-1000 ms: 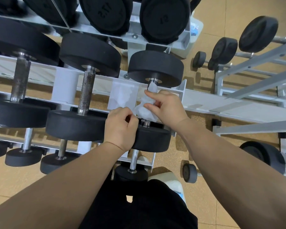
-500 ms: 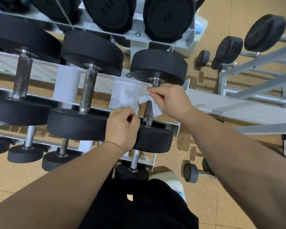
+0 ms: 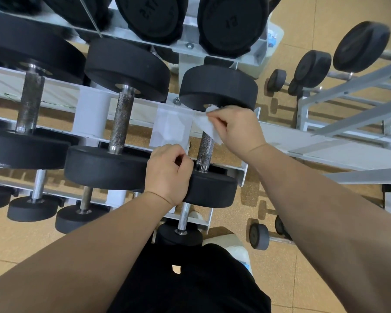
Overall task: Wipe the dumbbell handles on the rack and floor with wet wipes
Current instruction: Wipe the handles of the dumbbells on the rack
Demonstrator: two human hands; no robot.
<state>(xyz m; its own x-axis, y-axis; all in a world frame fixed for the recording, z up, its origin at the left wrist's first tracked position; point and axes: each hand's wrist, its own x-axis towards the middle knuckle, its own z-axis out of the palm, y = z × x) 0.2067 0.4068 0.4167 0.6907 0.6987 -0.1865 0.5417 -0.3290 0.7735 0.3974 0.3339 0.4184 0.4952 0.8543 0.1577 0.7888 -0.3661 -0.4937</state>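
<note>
While the person looks down over a tiered grey rack (image 3: pixel 325 143), the head view shows both bare arms reaching forward to the rightmost dumbbell (image 3: pixel 218 86) on the middle shelf. The right hand (image 3: pixel 239 129) grasps a white wipe (image 3: pixel 207 126), its fingers curled round the cloth and pressing it against the upper end of the rough metal handle (image 3: pixel 205 147), just under the far black weight head. The lower half of that handle is bare. The left hand (image 3: pixel 168 175) sits by the near weight head of the same dumbbell, fingers curled in with the thumb against them; I cannot tell whether it pinches anything. Just beyond its knuckles a pale sheet (image 3: pixel 171 129) lies against the rack rail, and I cannot tell whether the hand holds it.

To the left on the same shelf a larger dumbbell shows a rusty, speckled grip (image 3: pixel 122 119), with a heavier one (image 3: pixel 31 102) further left. Smaller dumbbells lie on the shelf below, and a small one (image 3: pixel 259 236) lies on the tan floor (image 3: pixel 20 242) at the right. A second rack (image 3: pixel 348 91) stands well apart on the right.
</note>
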